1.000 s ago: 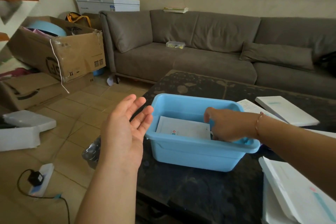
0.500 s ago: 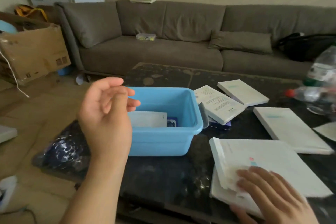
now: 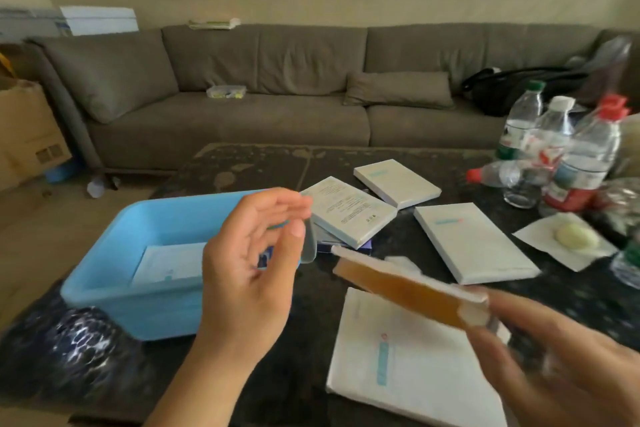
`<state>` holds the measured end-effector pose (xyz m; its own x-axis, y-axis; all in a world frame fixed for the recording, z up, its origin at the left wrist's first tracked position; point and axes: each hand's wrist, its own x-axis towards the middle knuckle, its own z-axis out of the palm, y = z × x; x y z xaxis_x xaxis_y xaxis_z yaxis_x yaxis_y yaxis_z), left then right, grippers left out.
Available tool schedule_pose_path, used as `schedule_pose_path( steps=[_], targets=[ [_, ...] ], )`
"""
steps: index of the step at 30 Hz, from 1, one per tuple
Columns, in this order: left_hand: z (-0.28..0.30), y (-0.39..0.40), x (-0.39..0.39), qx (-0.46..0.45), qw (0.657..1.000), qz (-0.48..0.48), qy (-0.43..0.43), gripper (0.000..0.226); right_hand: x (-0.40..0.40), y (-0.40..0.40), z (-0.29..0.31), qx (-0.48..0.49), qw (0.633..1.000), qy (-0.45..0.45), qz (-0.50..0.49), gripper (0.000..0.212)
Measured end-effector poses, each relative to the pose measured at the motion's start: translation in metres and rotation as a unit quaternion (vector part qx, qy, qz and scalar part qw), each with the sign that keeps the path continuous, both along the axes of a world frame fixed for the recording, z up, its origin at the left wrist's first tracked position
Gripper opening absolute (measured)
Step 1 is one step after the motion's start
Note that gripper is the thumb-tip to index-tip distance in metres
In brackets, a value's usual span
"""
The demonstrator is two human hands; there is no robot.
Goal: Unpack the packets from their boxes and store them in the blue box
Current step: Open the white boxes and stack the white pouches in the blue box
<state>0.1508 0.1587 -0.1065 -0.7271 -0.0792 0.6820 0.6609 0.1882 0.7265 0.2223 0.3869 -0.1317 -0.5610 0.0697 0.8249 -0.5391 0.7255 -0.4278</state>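
The blue plastic box [image 3: 138,288] sits on the left part of the dark stone-patterned coffee table [image 3: 270,163], with a white paper packet [image 3: 169,263] lying flat inside it. My left hand [image 3: 249,274] is raised in front of the box's right end, palm turned toward me, fingers loosely bent and holding nothing. My right hand [image 3: 554,360] grips a flat white carton [image 3: 408,284] by its near end, tilted so its brownish inner face shows; the blur leaves me unsure whether anything is inside. Beneath it a large flat white box [image 3: 408,364] rests on the table. Three more white boxes [image 3: 349,215] [image 3: 398,182] [image 3: 474,246] lie beyond, the nearest propped on a dark blue item. Clear plastic water bottles [image 3: 581,163] stand at the table's right. A grey sofa [image 3: 277,87] runs behind.
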Motion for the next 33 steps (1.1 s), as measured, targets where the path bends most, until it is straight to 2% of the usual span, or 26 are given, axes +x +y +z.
schedule_pose_path(
  steps=[2, 3, 6, 9, 10, 14, 16, 19, 24, 30, 33],
  targets=[
    [0.001, 0.007, 0.001, 0.017, 0.996, -0.06, -0.069, 0.029, -0.006, -0.001, 0.023, -0.173, 0.982, -0.029, 0.065, 0.013],
    [0.001, 0.01, 0.002, 0.03, 0.991, -0.089, -0.096, 0.029, -0.012, -0.002, 0.026, -0.229, 0.965, -0.031, 0.121, 0.008],
    [0.002, 0.019, 0.004, 0.021, 0.985, -0.109, -0.129, 0.023, -0.028, -0.006, 0.028, -0.301, 0.926, -0.063, 0.218, 0.037],
    [0.001, 0.027, 0.003, 0.065, 0.977, -0.133, -0.154, 0.02, -0.035, -0.002, 0.019, -0.305, 0.924, -0.063, 0.22, 0.041],
    [-0.001, 0.028, 0.002, 0.08, 0.972, -0.148, -0.165, 0.019, -0.037, 0.002, 0.016, -0.303, 0.927, -0.056, 0.217, 0.037],
    [-0.009, 0.026, -0.002, 0.114, 0.95, -0.216, -0.196, 0.043, -0.037, 0.005, 0.011, -0.285, 0.925, -0.043, 0.249, 0.004],
    [-0.01, 0.026, -0.001, 0.117, 0.95, -0.22, -0.189, 0.04, -0.037, 0.006, 0.011, -0.269, 0.941, -0.058, 0.197, 0.019],
    [-0.013, 0.029, 0.0, 0.129, 0.959, -0.193, -0.165, 0.018, -0.038, 0.003, 0.01, -0.262, 0.949, -0.061, 0.166, 0.021],
    [-0.015, 0.039, 0.001, 0.106, 0.979, -0.132, -0.114, 0.015, -0.036, -0.002, 0.011, -0.275, 0.946, -0.053, 0.165, 0.015],
    [-0.018, 0.048, 0.005, 0.07, 0.99, -0.085, -0.086, 0.014, -0.033, -0.001, 0.02, -0.304, 0.936, -0.109, 0.137, 0.011],
    [-0.024, 0.056, 0.01, 0.072, 0.992, -0.058, -0.088, 0.008, -0.035, -0.002, 0.016, -0.284, 0.943, -0.117, 0.128, 0.008]
  ],
)
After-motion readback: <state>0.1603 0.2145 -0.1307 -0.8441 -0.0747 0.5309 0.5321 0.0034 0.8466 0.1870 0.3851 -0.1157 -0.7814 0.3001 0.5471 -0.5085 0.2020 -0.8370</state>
